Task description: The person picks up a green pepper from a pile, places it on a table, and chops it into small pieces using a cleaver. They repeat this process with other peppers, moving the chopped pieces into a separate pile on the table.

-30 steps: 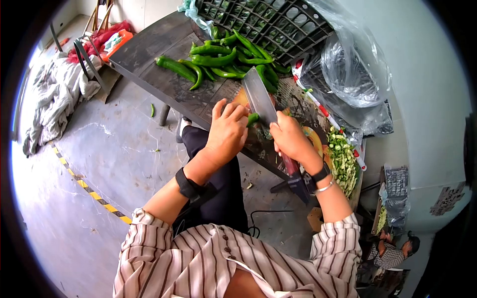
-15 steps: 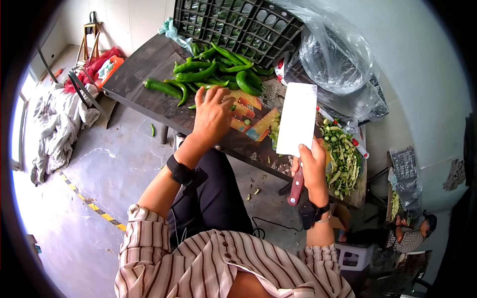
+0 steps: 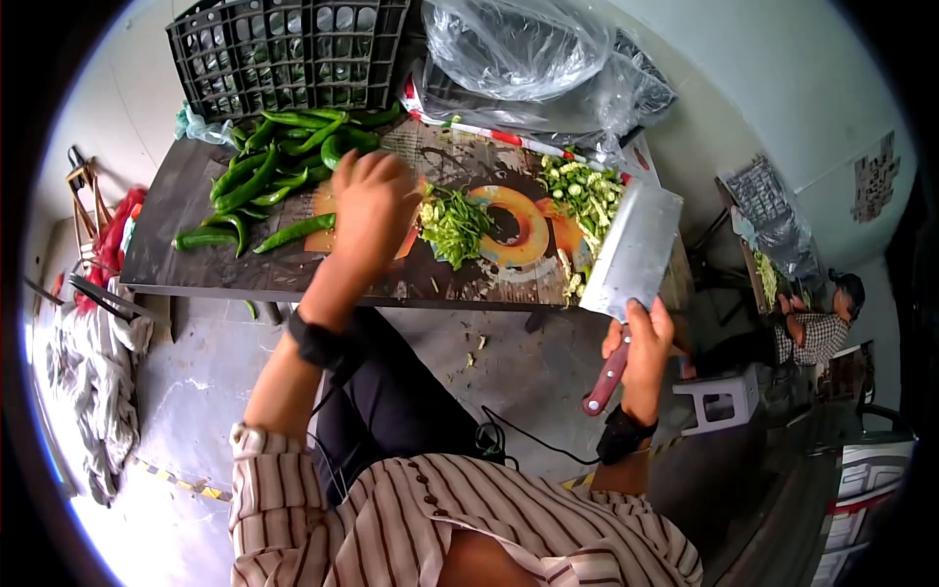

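Note:
My right hand [image 3: 644, 352] grips the red-brown handle of a cleaver [image 3: 636, 245], its broad blade tilted up over the right end of the table. Behind the blade lies a heap of chopped green peppers [image 3: 587, 201]. My left hand [image 3: 375, 205] hovers by the right side of a pile of whole green peppers [image 3: 264, 166]. Motion smears its fingers, and whether anything is in them cannot be made out. One long pepper [image 3: 293, 233] points toward this hand. Between my hands sits a small mound of chopped green pieces [image 3: 454, 227].
A black plastic crate [image 3: 289, 59] stands at the table's back left, beside clear plastic bags [image 3: 523, 49]. Red-and-white tape [image 3: 509, 139] runs along the back of the table [image 3: 210, 279]. At right, another person [image 3: 817, 328] sits near a grey stool [image 3: 719, 399].
The view has swung to the right, so the table shows more fully. My right hand has carried the cleaver toward the table's right end. My left hand stays near the whole peppers, now blurred.

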Tool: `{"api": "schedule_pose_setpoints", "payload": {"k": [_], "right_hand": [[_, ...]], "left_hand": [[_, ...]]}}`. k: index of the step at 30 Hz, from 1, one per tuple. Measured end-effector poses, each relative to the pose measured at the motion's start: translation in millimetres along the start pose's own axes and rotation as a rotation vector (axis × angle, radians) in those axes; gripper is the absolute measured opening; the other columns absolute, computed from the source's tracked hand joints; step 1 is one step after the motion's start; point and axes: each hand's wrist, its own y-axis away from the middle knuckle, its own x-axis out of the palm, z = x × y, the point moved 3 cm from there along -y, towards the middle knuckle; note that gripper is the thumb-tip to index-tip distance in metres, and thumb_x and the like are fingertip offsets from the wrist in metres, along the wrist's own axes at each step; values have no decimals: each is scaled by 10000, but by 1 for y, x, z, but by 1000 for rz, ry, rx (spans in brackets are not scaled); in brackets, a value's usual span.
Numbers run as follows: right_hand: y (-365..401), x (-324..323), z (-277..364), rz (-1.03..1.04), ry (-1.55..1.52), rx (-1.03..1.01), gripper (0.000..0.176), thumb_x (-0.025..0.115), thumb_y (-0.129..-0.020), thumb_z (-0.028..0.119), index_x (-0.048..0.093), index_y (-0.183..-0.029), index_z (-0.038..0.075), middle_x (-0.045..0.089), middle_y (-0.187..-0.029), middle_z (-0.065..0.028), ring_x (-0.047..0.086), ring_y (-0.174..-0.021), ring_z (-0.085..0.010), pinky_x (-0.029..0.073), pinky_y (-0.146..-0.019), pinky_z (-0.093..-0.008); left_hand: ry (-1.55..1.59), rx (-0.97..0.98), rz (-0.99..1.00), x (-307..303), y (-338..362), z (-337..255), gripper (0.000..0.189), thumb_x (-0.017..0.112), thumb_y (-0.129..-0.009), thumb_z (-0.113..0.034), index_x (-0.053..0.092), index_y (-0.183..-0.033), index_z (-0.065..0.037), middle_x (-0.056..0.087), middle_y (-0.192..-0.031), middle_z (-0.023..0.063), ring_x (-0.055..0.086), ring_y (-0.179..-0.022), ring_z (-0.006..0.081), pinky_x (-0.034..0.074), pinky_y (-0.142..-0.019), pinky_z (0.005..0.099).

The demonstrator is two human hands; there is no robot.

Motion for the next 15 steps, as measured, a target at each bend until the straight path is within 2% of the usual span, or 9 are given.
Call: {"api": "schedule_pose_setpoints", "payload": {"k": [1, 2, 3, 6, 9, 11, 13, 15], "right_hand": [[2, -8, 2, -59, 2, 0, 156, 497, -953, 146, 504, -1018, 4, 500, -588, -61, 465, -409, -135, 404, -373, -290], [5, -17, 5, -119, 6, -5, 154, 494, -955, 145, 505, -1019, 6, 494, -591, -56, 463, -417, -131, 405, -375, -289], [8, -21, 7, -118, -14, -47, 149, 490, -957, 141, 504, -1022, 7, 483, -597, -48, 457, -432, -124, 413, -383, -289], [16, -35, 6, -128, -16, -41, 152, 489, -958, 139, 499, -1025, 3, 481, -600, -47, 456, -434, -125, 420, -389, -292], [18, -40, -4, -114, -20, -16, 149, 491, -956, 134, 496, -1027, 3, 479, -606, -47, 457, -434, -128, 419, -386, -295], [16, -36, -12, -75, -34, 8, 144, 492, -955, 128, 495, -1026, 3, 475, -607, -45, 456, -434, -127, 417, -386, -296], [13, -28, -20, -123, -49, 55, 134, 495, -953, 115, 497, -1028, 4, 464, -607, -39, 451, -434, -125, 412, -384, -295], [9, -17, -27, -61, -63, 82, 131, 496, -953, 110, 498, -1029, 3, 460, -609, -36, 450, -434, -123, 410, -384, -295]], "left_hand": [[118, 39, -14, 2, -17, -19, 235, 689, -787, -194, 684, -1014, -132, 624, -1072, 24, 540, -1098, 250, 320, -1036, 493], [222, 176, -45, -7, -44, -64, 453, 691, -810, -228, 597, -1249, -167, 586, -1215, 41, 500, -1189, 256, 284, -1076, 517], [232, 162, 24, -2, -48, -73, 619, 690, -827, -255, 464, -1401, -200, 524, -1332, 57, 442, -1271, 265, 251, -1102, 536], [309, 111, 47, 9, -37, -75, 684, 706, -803, -243, 433, -1422, -149, 501, -1358, 88, 401, -1308, 301, 263, -1101, 523], [260, 46, 98, 4, -4, -50, 674, 709, -788, -199, 446, -1404, -115, 502, -1353, 109, 408, -1301, 315, 289, -1093, 491], [148, -26, 60, -13, 15, -28, 619, 701, -770, -159, 499, -1352, -100, 538, -1305, 109, 448, -1264, 303, 318, -1071, 455], [-5, -117, -5, -33, 36, -3, 586, 686, -754, -131, 529, -1316, -89, 566, -1266, 86, 473, -1238, 284, 330, -1055, 438], [-137, -206, 6, -52, 56, 18, 574, 670, -757, -130, 533, -1313, -92, 574, -1255, 75, 472, -1234, 276, 326, -1045, 433]]}}
